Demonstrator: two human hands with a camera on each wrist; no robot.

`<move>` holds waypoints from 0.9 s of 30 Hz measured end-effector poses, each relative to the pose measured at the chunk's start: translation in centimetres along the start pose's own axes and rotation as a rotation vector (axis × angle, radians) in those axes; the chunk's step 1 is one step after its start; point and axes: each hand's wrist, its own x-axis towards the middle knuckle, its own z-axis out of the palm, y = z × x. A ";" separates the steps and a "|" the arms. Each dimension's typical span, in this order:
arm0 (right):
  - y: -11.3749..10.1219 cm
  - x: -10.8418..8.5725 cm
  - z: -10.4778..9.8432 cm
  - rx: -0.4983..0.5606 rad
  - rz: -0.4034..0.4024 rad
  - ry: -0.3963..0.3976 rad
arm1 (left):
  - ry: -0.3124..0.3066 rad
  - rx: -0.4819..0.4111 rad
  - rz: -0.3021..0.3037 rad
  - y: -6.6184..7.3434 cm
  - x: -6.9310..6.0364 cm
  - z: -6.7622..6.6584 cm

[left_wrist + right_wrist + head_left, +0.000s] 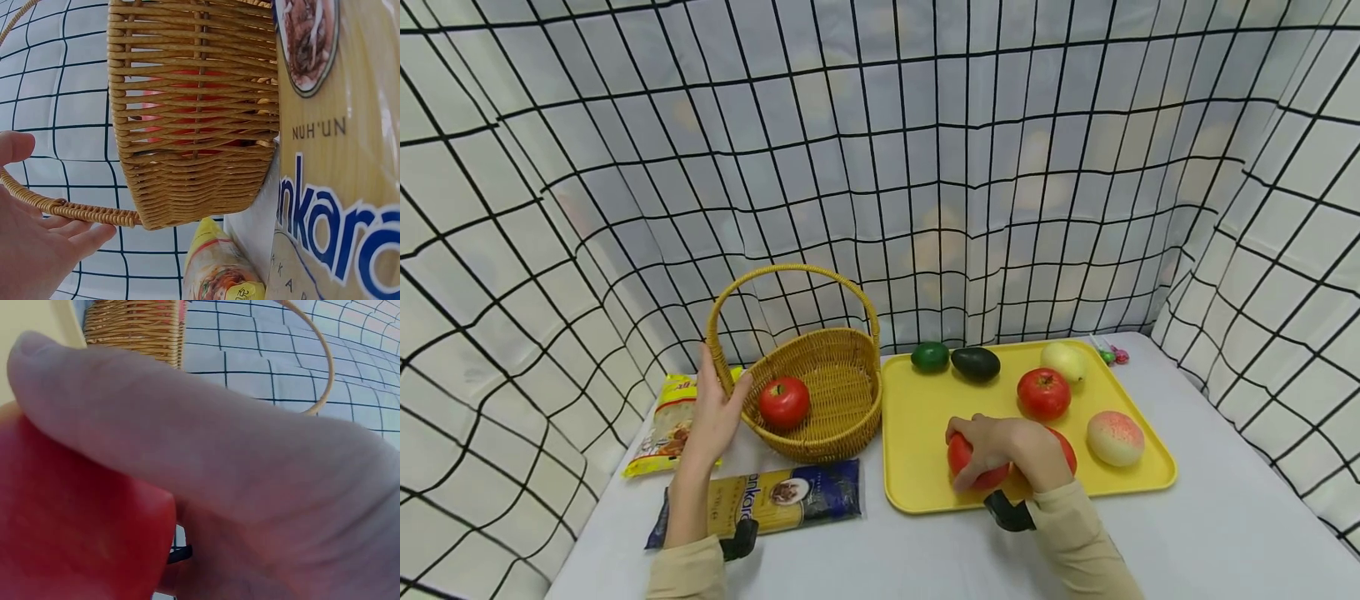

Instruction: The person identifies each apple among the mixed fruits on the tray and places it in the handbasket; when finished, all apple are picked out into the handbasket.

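Beige sleeves (1086,542) edge the bottom; lower centre, the right hand (1000,442) bends down, gripping a red fruit (959,458) over the tray (917,417), wrist half-hiding another fruit (1065,451). Centre left, the left hand's (719,410) straight fingers touch the basket handle (790,267).

Head view: right hand (1000,446) partly covers gripped red fruit (958,455); second red fruit (1066,450) partly hidden behind same hand and wrist. Left forearm (688,500) hides part of pasta pack (790,502). Yellow bag (672,421) partly behind left hand (717,410). Wrapped bits (1112,353) too small to identify. Left wrist view: basket (187,181) cut off above. Right wrist view: gripped red fruit cut off left, below.
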 end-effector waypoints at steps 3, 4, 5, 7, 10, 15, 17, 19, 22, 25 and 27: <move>-0.1 -0.4 -0.1 0.003 -0.004 0.004 | -0.005 -0.002 -0.002 0.1 0.0 0.0; -0.2 -0.6 -0.1 0.004 -0.007 0.004 | -0.006 -0.004 -0.001 0.1 0.0 0.0; -0.2 -0.7 -0.1 0.005 -0.010 0.006 | -0.007 -0.006 0.001 0.1 0.0 0.0; -0.3 -0.9 -0.2 0.011 -0.013 0.009 | -0.007 -0.009 0.005 0.2 0.1 0.1; -0.3 -1.1 -0.2 0.016 -0.009 0.011 | -0.006 -0.012 0.009 0.3 0.1 0.2; -0.3 -1.2 -0.1 0.030 -0.026 0.029 | -0.011 -0.007 -0.002 0.3 0.2 0.3; -0.4 -1.1 0.0 0.040 -0.059 0.053 | -0.014 -0.003 -0.007 0.3 0.2 0.4; -0.5 -0.9 0.0 0.055 -0.101 0.081 | -0.015 0.004 -0.012 0.4 0.2 0.4; -0.9 -0.5 0.0 0.064 -0.163 0.134 | -0.008 0.007 -0.007 0.3 0.2 0.3; -1.3 -0.1 0.1 0.077 -0.207 0.182 | 0.000 0.002 0.002 0.1 0.2 0.2; -1.6 0.2 0.2 0.081 -0.228 0.216 | 0.003 -0.001 0.006 -0.1 0.2 0.2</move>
